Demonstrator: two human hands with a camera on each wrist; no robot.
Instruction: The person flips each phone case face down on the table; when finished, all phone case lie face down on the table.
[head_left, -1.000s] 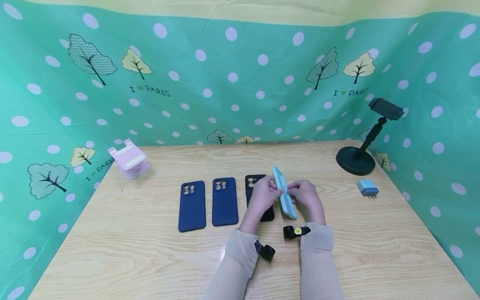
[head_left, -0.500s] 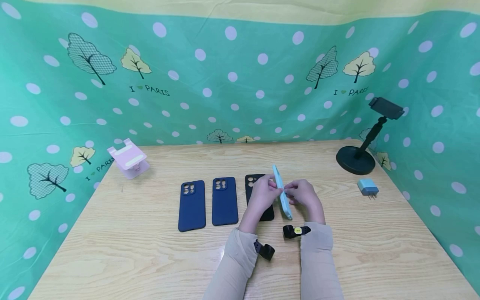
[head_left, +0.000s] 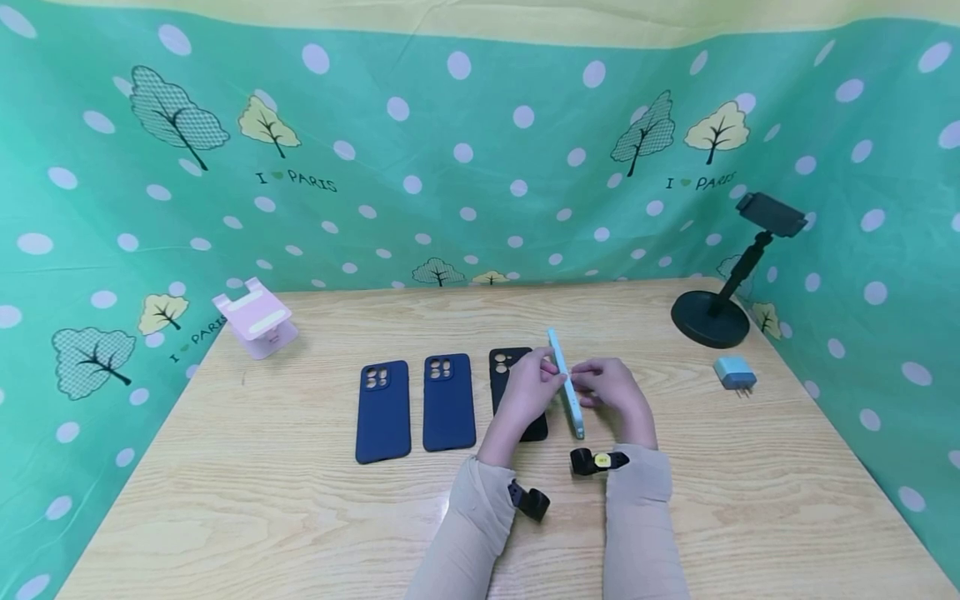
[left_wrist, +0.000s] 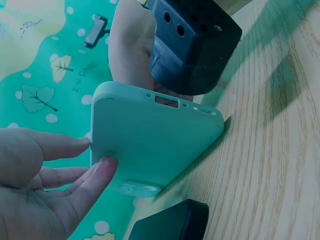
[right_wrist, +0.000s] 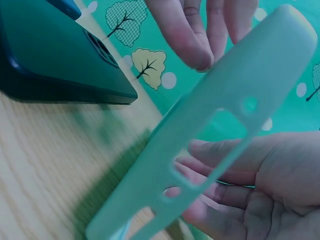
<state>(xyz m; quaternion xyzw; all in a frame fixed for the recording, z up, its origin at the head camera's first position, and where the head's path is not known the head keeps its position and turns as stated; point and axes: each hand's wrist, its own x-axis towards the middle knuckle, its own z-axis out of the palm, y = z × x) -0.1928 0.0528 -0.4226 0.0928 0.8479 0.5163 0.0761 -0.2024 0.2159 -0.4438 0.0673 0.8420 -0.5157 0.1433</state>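
Observation:
A light blue phone case (head_left: 566,383) stands on its long edge, back towards my left hand. My left hand (head_left: 527,385) holds it, one fingertip on the back and another digit at its upper edge in the left wrist view. On its open side, my right hand (head_left: 609,387) reaches in; in the right wrist view its fairly straight fingers (right_wrist: 220,150) show behind the case's end cut-outs. Contact on that side is hard to judge. Left of it lies a black phone case (head_left: 536,429), partly covered by my left hand.
Two dark blue phone cases (head_left: 383,425) lie flat to the left on the wooden table (head_left: 300,517). A pink stand (head_left: 258,319) is at the back left. Across at the right are a black phone stand (head_left: 712,321) and a blue-grey charger plug (head_left: 735,372). Patterned cloth (head_left: 480,167) walls the table.
The light blue case has turned more edge-on to the head view, its near end swinging left. My right hand has shifted slightly right; the left stays almost in place.

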